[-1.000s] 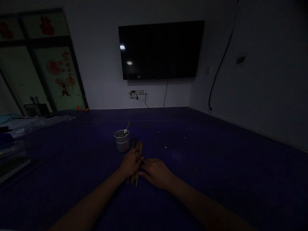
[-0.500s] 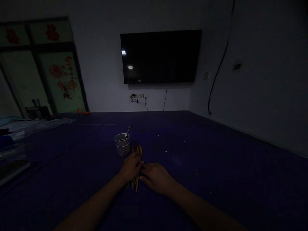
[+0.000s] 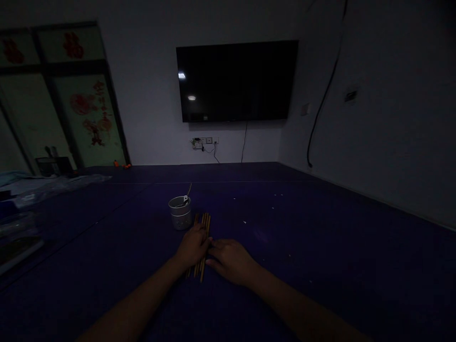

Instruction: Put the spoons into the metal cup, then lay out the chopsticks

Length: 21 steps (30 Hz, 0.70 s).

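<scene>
Several thin wooden sticks (image 3: 205, 223), like chopsticks, lie side by side on a dark blue table (image 3: 320, 247). My left hand (image 3: 192, 246) rests flat on top of the bundle, fingers stretched over it. My right hand (image 3: 231, 259) lies palm down just right of the sticks, its fingertips touching their edge. A small pale cup (image 3: 180, 213) with a spoon-like utensil sticking out stands just beyond the sticks, to the left. The room is very dim.
A dark wall-mounted screen (image 3: 237, 80) hangs ahead above a wall socket (image 3: 204, 141) with cables. Clear plastic bags and clutter (image 3: 42, 187) lie at the table's left side. A door with red decorations (image 3: 85, 114) stands at the left.
Both hands stay on the sticks. Only the camera has shifted slightly, first tipping down, then back up a little.
</scene>
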Each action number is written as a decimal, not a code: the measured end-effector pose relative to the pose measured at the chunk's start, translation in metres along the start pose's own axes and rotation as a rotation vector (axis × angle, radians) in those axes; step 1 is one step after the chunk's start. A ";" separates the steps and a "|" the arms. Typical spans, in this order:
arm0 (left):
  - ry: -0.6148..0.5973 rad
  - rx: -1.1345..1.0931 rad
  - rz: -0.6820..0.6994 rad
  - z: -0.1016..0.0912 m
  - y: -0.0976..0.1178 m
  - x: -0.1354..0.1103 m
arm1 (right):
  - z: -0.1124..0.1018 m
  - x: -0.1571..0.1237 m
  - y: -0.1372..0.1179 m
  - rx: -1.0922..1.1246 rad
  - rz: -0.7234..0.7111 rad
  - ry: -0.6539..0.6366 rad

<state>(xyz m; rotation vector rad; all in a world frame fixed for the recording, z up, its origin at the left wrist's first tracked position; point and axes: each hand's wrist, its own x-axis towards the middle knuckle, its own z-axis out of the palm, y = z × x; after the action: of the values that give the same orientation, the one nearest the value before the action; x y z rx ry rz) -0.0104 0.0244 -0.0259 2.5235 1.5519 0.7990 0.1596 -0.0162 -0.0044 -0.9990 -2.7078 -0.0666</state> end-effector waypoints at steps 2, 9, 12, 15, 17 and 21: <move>-0.008 0.000 -0.008 0.000 -0.001 0.000 | 0.000 0.000 0.000 0.006 0.003 0.004; -0.030 -0.003 -0.002 -0.003 0.001 0.001 | 0.001 -0.001 0.001 -0.005 -0.004 0.007; -0.043 -0.005 -0.001 -0.005 0.002 0.001 | 0.002 0.000 0.001 -0.013 -0.008 0.013; -0.039 -0.004 0.005 -0.005 0.002 0.000 | 0.002 0.000 0.001 -0.019 -0.006 0.014; -0.041 -0.006 0.010 -0.005 0.001 0.000 | 0.002 0.000 0.001 -0.012 -0.004 0.013; -0.037 -0.007 0.011 -0.003 0.000 0.001 | 0.002 0.000 0.001 0.003 -0.003 0.013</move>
<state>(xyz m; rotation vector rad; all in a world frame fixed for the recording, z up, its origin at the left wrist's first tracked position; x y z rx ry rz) -0.0117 0.0241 -0.0227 2.5290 1.5225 0.7530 0.1594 -0.0152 -0.0064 -0.9902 -2.6966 -0.0702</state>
